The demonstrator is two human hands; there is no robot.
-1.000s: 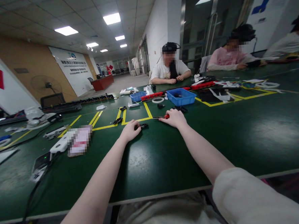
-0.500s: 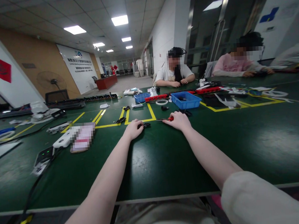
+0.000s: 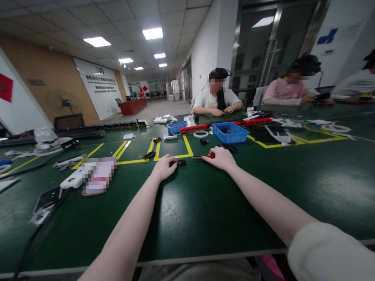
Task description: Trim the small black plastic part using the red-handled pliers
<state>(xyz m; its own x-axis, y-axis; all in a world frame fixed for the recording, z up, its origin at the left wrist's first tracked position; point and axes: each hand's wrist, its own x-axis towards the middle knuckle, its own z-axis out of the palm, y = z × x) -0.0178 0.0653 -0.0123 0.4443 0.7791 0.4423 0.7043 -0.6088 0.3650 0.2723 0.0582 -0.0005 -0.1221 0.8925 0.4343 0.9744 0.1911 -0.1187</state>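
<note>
My left hand [image 3: 165,167] rests on the green table, its fingers closed round a small black part [image 3: 181,162] whose end sticks out to the right. The part's exact kind is too small to make out. Across from it, my right hand [image 3: 223,158] grips a red-handled screwdriver [image 3: 201,157], its thin metal shaft pointing left toward the black part. A short gap separates the shaft's tip from the part. Fingers hide most of the handle. Just beyond my right hand lie dark pieces [image 3: 229,148] and a small black round piece [image 3: 204,141].
Behind my right hand stands a blue bin [image 3: 230,133], with a smaller blue bin [image 3: 175,127] farther back. Yellow tape [image 3: 172,157] marks the table. A phone [image 3: 100,175], a white power strip [image 3: 72,178] and cables lie left. Several people sit across the table, one [image 3: 217,97] facing me.
The view has shifted slightly, so the table and hands appear a little lower and farther left. Both hands keep their holds, and the screwdriver still points at the black part.
</note>
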